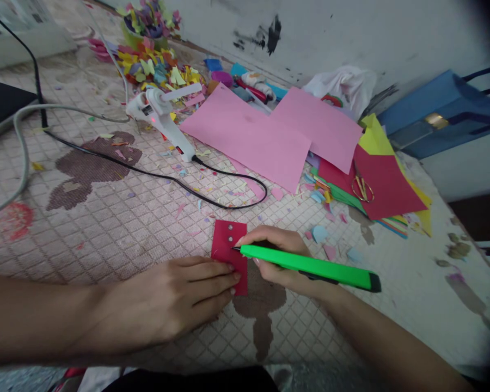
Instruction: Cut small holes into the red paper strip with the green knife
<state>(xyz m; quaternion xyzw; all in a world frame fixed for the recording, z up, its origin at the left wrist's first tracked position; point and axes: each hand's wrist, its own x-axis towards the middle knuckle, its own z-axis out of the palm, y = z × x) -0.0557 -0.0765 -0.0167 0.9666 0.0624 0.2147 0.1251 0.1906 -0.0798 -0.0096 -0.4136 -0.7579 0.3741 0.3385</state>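
Observation:
A small red paper strip [240, 265] lies on the quilted table cover [167, 228], with two small round pale spots near its far end. My left hand [191, 291] lies flat across the strip's near part, fingers stretched out and pressing on it. In my right hand [280, 253] is a bright green pen-like tool [310, 263], gripped near its dark, thin tip. That tip meets the red paper just below the two spots, and the tool's thick end points right.
A white glue gun [167, 122] with a black cord [163, 175] stands behind. Pink sheets [253, 136], red paper [392, 185] and gold scissors [362, 188] lie at the back right. Colourful paper cutouts [155, 68] are heaped at the back; scraps are scattered about.

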